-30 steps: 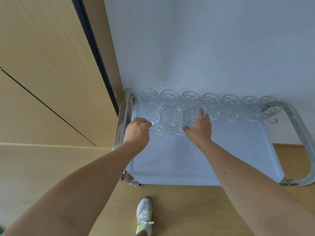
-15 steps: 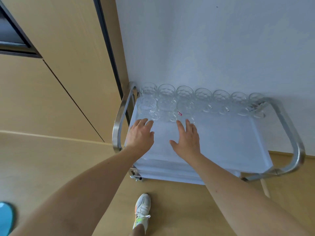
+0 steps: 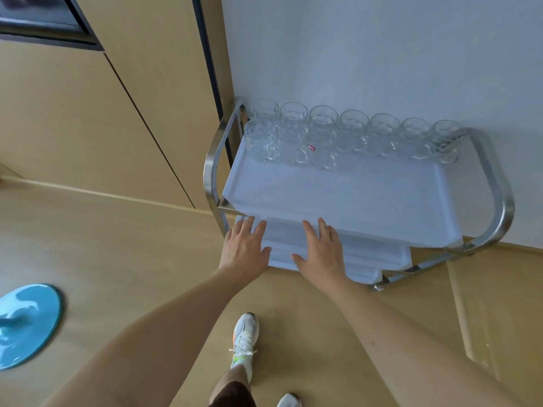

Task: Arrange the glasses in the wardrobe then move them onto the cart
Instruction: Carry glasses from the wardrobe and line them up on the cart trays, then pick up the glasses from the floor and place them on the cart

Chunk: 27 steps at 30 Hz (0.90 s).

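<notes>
Hovering at near edge of cart (image 3: 505, 207), left hand (image 3: 244, 248) and right hand (image 3: 321, 254) both released, grasping nothing. Glasses (image 3: 352, 133) sitting in two rows at cart's far edge, likely mid-task. Showing small red sticker (image 3: 311, 147) on one glass, writing unreadable.

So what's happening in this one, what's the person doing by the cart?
A person stands at a steel-framed cart against the wall. Clear glasses sit in two rows at the back of its white top tray: a long back row and a shorter front row at the left. Both the left hand and right hand are open with fingers spread, holding nothing, hovering near the tray's front edge.
</notes>
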{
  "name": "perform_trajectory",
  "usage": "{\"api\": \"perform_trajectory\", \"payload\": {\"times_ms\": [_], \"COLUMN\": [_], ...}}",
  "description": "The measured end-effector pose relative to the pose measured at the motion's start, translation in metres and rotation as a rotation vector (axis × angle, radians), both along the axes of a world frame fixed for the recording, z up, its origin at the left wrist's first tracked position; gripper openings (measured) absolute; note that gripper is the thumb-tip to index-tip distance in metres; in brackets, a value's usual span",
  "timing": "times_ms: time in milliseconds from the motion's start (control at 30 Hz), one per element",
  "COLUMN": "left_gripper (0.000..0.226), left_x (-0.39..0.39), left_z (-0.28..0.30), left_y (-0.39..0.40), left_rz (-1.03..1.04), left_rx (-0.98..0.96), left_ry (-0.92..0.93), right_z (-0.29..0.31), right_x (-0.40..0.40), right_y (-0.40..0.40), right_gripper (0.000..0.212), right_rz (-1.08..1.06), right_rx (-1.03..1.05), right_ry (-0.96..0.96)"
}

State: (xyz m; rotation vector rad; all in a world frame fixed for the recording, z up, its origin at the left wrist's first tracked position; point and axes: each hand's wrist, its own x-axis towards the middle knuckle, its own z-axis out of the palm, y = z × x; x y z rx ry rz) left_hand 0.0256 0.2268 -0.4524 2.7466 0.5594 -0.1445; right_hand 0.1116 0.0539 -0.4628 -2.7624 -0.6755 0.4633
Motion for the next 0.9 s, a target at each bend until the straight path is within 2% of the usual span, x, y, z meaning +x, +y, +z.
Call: {"api": "perform_trajectory", "payload": {"times_ms": [167,333,600,800,900], "left_gripper": [0.067,0.068,0.068,0.066,0.060], "left_x": [-0.012,0.009,0.089,0.128,0.132], "left_z": [-0.004,0.009,0.040,0.064,0.075], "left_y": [-0.015,-0.032,-0.114,-0.211,-0.269], "left_rz": [-0.060,-0.184,-0.574,-0.903,-1.062], "left_rx": [-0.007,-0.009,-0.017,-0.032,-0.100], "left_ry": [0.058,0.065,-0.024,-0.099,-0.118], "right_z": [-0.004,0.009,0.036,0.063,0.072], "right_x": [-0.019,-0.025,-0.017,-0.037,-0.056], "right_y": [-0.014,-0.038,-0.119,-0.193,-0.235], "right_gripper": [0.084,0.082,0.084,0.072,0.081], "right_rz": [-0.054,-0.195,-0.563,-0.888,-1.058], "right_rx": [-0.026,0.015,0.027,0.020,-0.039], "right_ry": [0.042,0.065,0.042,-0.062,-0.027]}}
